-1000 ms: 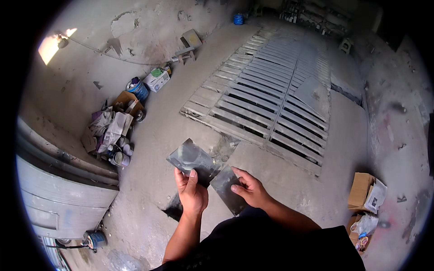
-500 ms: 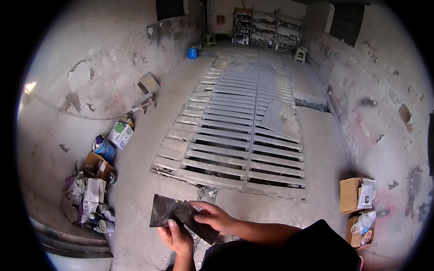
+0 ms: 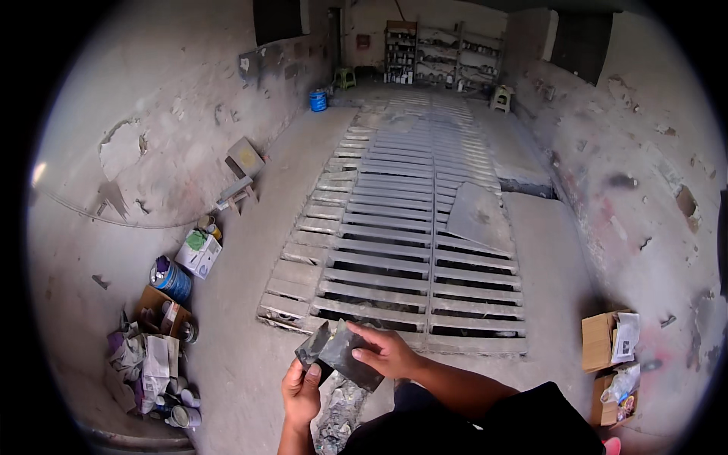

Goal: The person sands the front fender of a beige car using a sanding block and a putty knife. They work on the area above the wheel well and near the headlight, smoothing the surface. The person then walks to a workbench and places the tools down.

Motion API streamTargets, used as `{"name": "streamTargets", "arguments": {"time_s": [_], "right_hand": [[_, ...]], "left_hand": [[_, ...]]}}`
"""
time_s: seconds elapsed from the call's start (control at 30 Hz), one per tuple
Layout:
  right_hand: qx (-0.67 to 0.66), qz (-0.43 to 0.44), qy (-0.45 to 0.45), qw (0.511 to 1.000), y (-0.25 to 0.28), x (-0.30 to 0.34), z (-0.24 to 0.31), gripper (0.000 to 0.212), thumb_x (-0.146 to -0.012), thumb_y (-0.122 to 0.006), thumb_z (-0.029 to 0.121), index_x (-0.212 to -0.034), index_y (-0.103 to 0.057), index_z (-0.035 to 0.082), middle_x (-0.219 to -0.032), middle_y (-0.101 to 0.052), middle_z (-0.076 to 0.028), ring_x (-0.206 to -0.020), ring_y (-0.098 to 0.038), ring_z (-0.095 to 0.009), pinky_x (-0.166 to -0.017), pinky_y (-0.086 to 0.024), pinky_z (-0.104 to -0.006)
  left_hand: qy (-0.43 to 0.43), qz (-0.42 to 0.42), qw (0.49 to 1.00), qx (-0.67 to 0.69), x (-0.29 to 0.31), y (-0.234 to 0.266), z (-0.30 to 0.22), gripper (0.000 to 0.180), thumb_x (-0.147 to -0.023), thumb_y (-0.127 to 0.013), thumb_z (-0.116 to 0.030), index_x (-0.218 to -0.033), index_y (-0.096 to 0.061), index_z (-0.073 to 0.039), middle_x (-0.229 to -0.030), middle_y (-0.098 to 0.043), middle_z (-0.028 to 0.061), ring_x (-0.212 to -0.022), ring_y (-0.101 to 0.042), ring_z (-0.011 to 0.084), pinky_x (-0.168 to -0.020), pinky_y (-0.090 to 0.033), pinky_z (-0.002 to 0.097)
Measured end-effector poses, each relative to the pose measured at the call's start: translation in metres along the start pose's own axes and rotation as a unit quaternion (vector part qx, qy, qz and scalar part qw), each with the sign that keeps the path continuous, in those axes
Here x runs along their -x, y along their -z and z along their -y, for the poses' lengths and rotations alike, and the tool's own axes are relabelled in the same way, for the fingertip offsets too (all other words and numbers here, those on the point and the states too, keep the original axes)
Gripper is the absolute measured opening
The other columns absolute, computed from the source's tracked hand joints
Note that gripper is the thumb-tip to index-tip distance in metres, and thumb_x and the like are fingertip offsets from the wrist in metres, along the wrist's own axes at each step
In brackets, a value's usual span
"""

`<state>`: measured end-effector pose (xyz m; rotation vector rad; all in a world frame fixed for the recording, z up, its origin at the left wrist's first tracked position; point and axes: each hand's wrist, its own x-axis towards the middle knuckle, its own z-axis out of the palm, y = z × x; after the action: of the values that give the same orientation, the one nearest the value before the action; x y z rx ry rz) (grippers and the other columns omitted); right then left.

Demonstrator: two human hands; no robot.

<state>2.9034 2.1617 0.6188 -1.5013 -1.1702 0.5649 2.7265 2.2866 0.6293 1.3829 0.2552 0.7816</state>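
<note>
A dark grey sheet, like worn abrasive paper (image 3: 345, 356), is folded or bent between both hands low in the head view. My left hand (image 3: 302, 394) grips its lower left corner with the thumb on top. My right hand (image 3: 387, 350) clasps the sheet's upper right edge, fingers curled over it. Both forearms come up from the bottom edge, above a dark garment. Below the hands lies a dark patch of debris (image 3: 337, 413) on the concrete floor.
A long floor grate (image 3: 402, 227) runs away ahead, with a flat grey panel (image 3: 476, 216) lying on it. Cans, boxes and rags (image 3: 163, 334) are piled at the left wall. Cardboard boxes (image 3: 610, 349) stand at the right. Shelves (image 3: 432, 53) and a blue bucket (image 3: 318, 100) are far back.
The view has tilted up, showing the far end of the room. The sheet, flat and spread before, is now folded smaller between both hands, and the right hand has closed over it.
</note>
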Motion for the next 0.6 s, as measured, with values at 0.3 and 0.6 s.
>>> {"name": "streamTargets", "arguments": {"time_s": [0.3, 0.6], "right_hand": [[0.058, 0.022, 0.043, 0.997, 0.147, -0.109, -0.096, 0.053, -0.090, -0.066, 0.015, -0.139, -0.050, 0.005, -0.121, -0.065, -0.019, -0.106, -0.066, -0.028, -0.091, -0.050, -0.0312], [-0.080, -0.137, -0.099, 0.982, 0.267, -0.218, -0.156, 0.062, -0.093, -0.061, 0.012, -0.149, -0.035, 0.009, -0.110, -0.068, -0.013, -0.095, -0.062, -0.013, -0.086, -0.049, -0.0272]], "left_hand": [[0.131, 0.155, 0.957, -0.206, -0.167, -0.039, 0.069, 0.040, -0.093, -0.055, 0.005, -0.131, -0.057, -0.005, -0.111, -0.070, 0.0095, -0.100, -0.062, 0.0138, -0.090, -0.048, 0.0273], [0.230, 0.032, 0.972, -0.027, -0.333, -0.088, 0.148, 0.046, -0.092, -0.050, -0.002, -0.138, -0.050, -0.002, -0.122, -0.061, 0.0048, -0.105, -0.056, 0.0127, -0.093, -0.044, 0.0259]]}}
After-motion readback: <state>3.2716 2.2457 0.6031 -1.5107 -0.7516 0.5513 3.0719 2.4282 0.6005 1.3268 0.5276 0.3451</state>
